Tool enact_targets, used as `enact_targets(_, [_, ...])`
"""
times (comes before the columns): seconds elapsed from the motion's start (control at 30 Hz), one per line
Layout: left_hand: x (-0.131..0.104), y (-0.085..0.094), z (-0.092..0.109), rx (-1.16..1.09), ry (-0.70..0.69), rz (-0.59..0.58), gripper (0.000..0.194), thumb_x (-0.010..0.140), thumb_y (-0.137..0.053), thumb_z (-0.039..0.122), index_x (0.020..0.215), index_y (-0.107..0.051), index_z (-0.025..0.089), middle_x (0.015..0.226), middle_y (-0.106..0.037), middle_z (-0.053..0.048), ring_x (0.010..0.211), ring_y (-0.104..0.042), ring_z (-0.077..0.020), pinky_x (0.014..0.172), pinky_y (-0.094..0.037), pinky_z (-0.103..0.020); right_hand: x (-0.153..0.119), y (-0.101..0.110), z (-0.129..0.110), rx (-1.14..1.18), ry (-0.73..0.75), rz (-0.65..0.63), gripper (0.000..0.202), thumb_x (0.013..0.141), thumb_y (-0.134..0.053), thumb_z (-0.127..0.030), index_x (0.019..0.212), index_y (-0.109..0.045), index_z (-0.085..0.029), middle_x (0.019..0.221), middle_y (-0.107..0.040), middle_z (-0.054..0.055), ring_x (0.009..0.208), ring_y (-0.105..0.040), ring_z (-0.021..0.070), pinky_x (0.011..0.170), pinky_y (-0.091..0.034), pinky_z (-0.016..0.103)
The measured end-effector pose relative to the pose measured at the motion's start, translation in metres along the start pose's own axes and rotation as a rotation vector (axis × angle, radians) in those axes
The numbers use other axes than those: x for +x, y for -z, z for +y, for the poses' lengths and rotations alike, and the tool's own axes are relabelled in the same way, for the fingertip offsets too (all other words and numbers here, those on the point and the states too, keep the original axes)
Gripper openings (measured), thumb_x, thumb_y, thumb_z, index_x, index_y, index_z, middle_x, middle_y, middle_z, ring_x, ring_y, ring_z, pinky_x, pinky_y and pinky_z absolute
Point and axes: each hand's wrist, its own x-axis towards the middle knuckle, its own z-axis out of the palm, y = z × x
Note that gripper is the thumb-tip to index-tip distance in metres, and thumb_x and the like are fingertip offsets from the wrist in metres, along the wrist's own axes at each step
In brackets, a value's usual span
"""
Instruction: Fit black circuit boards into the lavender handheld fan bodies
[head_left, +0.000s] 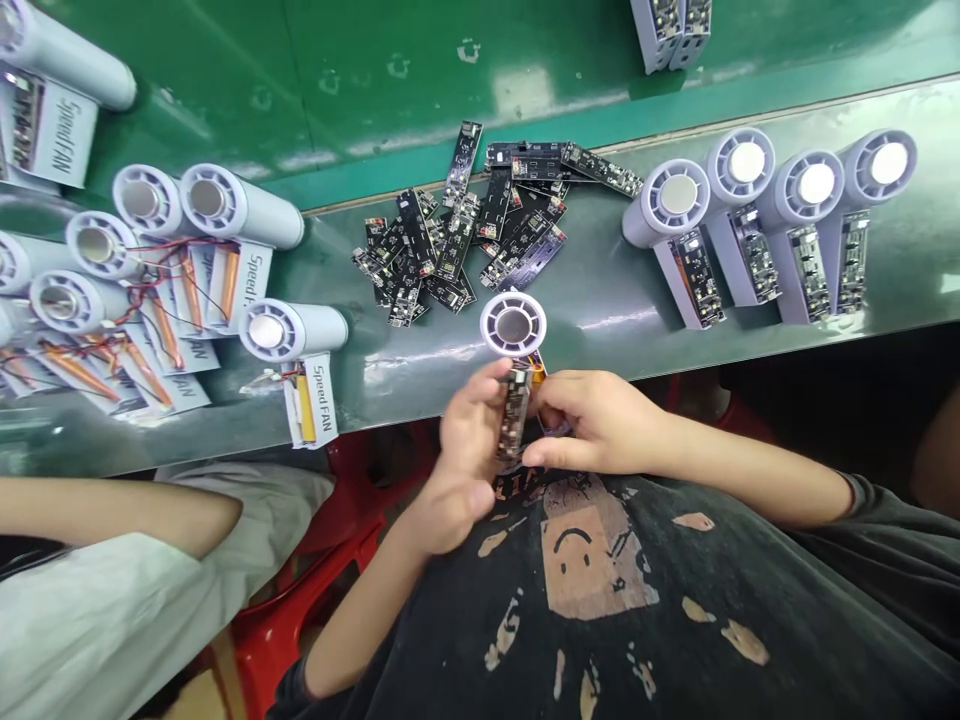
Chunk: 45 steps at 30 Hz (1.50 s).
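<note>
Holding circuit board in left hand, my right hand is gripping the fan, whose round end is sitting just beyond both; probably fitting the board, next move likely calling for alignment.

Right in the middle, the circuit board blocks the lower part of the held fan, and the right hand covers more of it, several of its fingertips tucked out of sight. How the left hand grips can't be read, and the board's tiny parts smear together! Up in the pile of boards, pieces overlap and hide one another, their print too small to read. The left edge slices through a fan, the top edge chops a pair of handles, and a co-worker's arm runs off left, its hand out of shot.
</note>
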Motion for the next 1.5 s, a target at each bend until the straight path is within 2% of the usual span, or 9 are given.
enact_targets(0.1, [-0.009,0.003,-0.004,0.084,-0.050,-0.128,0.069,0.088,-0.047,0.065,0.149,-0.029,0.041,0.159,-0.032,-0.005,0.143,-0.037,-0.0335,0.107,-0.044,-0.055,-0.001,-0.008,0.001,0.117,-0.157,0.032,0.017,0.088,-0.062,-0.032,0.081,-0.059,-0.016,0.073,-0.061,0.001,0.066,-0.054,0.0129,0.063,-0.041,0.026])
enact_targets(0.27, [0.007,0.010,-0.016,0.491,-0.192,0.133,0.041,0.096,-0.049,0.030,0.136,-0.049,0.033,0.130,-0.055,-0.007,0.110,-0.059,-0.0209,0.102,-0.046,-0.043,0.001,-0.014,0.011,0.678,-0.294,-0.162,0.012,0.090,-0.052,-0.027,0.093,-0.057,-0.016,0.070,-0.060,-0.003,0.056,-0.058,0.0094,0.056,-0.047,0.023])
enact_targets(0.43, [0.035,0.002,-0.026,0.762,-0.273,0.051,0.046,0.090,-0.056,0.050,0.127,-0.058,0.022,0.098,-0.052,-0.006,0.095,-0.055,-0.0226,0.088,-0.049,-0.040,0.003,-0.013,0.015,0.929,-0.277,-0.274,0.017,0.086,-0.058,-0.031,0.082,-0.057,-0.015,0.053,-0.053,-0.007,0.039,-0.046,0.0055,0.038,-0.034,0.018])
enact_targets(0.53, [0.043,-0.002,-0.025,0.813,-0.226,0.124,0.026,0.089,-0.059,0.042,0.103,-0.068,0.022,0.089,-0.051,-0.004,0.088,-0.055,-0.0212,0.083,-0.049,-0.037,0.001,-0.010,0.017,0.998,-0.287,-0.242,0.018,0.083,-0.061,-0.031,0.085,-0.060,-0.013,0.050,-0.054,-0.007,0.037,-0.045,0.0055,0.035,-0.032,0.018])
enact_targets(0.77, [0.044,0.016,0.001,0.933,-0.254,0.125,0.016,0.090,-0.056,0.019,0.092,-0.072,0.022,0.093,-0.070,-0.004,0.090,-0.064,-0.0188,0.084,-0.050,-0.033,-0.002,-0.005,0.032,1.019,-0.344,-0.207,0.026,0.079,-0.065,-0.036,0.085,-0.061,-0.011,0.049,-0.054,-0.007,0.034,-0.041,0.0049,0.034,-0.027,0.018])
enact_targets(0.9, [0.049,0.023,0.008,0.893,-0.080,0.185,0.011,0.084,-0.065,0.021,0.090,-0.074,0.022,0.084,-0.073,-0.001,0.074,-0.065,-0.0158,0.072,-0.051,-0.029,0.003,-0.012,0.030,0.898,-0.336,-0.062,0.028,0.081,-0.064,-0.039,0.093,-0.053,-0.016,0.054,-0.054,-0.009,0.037,-0.040,0.0048,0.038,-0.027,0.018])
enact_targets(1.2, [0.067,0.017,0.011,1.081,-0.165,0.333,0.008,0.080,-0.063,0.015,0.074,-0.067,0.020,0.088,-0.066,-0.004,0.087,-0.063,-0.0210,0.080,-0.051,-0.036,0.004,-0.015,0.016,0.181,-0.299,0.144,0.015,0.090,-0.051,-0.033,0.097,-0.053,-0.020,0.071,-0.054,-0.005,0.061,-0.049,0.0106,0.059,-0.037,0.025])
enact_targets(1.33, [0.081,0.022,0.023,0.971,-0.017,0.192,0.015,0.078,-0.061,0.013,0.090,-0.059,0.021,0.104,-0.068,-0.005,0.090,-0.066,-0.0200,0.079,-0.053,-0.034,0.014,-0.004,0.017,0.148,-0.220,0.149,0.019,0.091,-0.050,-0.033,0.104,-0.053,-0.020,0.080,-0.059,-0.002,0.072,-0.053,0.0133,0.067,-0.039,0.027])
enact_targets(1.5, [0.104,0.034,0.030,0.862,0.267,-0.026,0.051,0.069,-0.070,0.018,0.113,-0.045,0.025,0.078,-0.067,0.003,0.065,-0.066,-0.0188,0.060,-0.049,-0.028,0.020,0.006,0.023,0.343,-0.173,0.044,0.016,0.095,-0.042,-0.031,0.089,-0.050,-0.019,0.068,-0.053,-0.005,0.060,-0.049,0.0095,0.059,-0.038,0.023])
